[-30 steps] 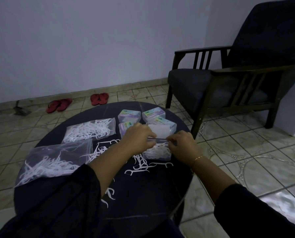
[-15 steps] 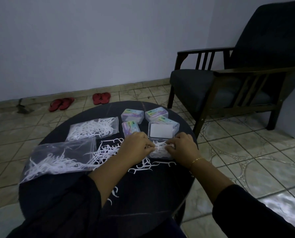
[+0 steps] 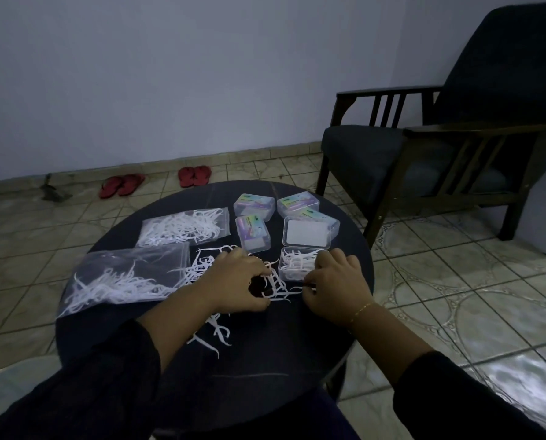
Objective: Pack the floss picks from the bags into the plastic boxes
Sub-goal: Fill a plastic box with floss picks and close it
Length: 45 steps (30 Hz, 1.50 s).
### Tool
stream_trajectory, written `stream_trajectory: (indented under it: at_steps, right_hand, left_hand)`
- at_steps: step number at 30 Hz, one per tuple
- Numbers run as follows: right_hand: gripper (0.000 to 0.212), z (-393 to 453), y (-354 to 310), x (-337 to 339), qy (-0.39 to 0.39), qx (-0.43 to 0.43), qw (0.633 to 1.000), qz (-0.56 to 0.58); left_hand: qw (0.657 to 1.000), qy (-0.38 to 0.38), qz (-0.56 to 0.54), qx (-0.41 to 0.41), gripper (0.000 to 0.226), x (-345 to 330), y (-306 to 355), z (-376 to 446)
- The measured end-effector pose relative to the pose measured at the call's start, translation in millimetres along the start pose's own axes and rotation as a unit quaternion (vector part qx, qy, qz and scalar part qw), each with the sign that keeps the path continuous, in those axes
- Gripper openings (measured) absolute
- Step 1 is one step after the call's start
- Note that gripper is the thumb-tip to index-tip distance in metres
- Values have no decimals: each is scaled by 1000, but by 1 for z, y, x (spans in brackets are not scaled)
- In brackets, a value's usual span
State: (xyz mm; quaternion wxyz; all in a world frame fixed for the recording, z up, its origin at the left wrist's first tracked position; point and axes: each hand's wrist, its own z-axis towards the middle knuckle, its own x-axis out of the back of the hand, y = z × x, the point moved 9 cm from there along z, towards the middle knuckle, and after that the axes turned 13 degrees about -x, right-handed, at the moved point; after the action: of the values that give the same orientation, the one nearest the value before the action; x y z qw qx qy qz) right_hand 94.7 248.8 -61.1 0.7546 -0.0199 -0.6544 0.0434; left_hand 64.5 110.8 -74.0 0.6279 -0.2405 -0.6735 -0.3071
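White floss picks (image 3: 278, 289) lie between both hands.

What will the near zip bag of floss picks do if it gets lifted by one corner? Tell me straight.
The near bag is thin clear film lying crumpled, so it will probably sag and fold. It looks only part full, so likely light. Its mouth faces the loose picks spilled beside the left hand, so more may slide out.

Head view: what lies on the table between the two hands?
Loose floss picks lie on the dark table between the left hand and right hand.
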Motion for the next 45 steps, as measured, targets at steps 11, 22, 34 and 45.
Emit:
stream_trajectory:
  at_steps: [11, 22, 34, 45]
  right_hand:
    - [32, -3, 5, -7, -25, -52, 998, -29]
    - [29, 8, 5, -11, -66, -64, 994, -66]
    - [44, 8, 4, -19, -112, -63, 988, -82]
    - [42, 5, 0, -18, -102, -36, 992, -71]
  left_hand:
    - [997, -26, 71, -15, 53, -3, 6, 3]
    - [987, -52, 130, -80, 44, 0, 19, 20]
    - [990, -57, 116, -61, 24, 5, 9, 23]
    - [986, -48, 146, -65, 17, 5, 18, 21]
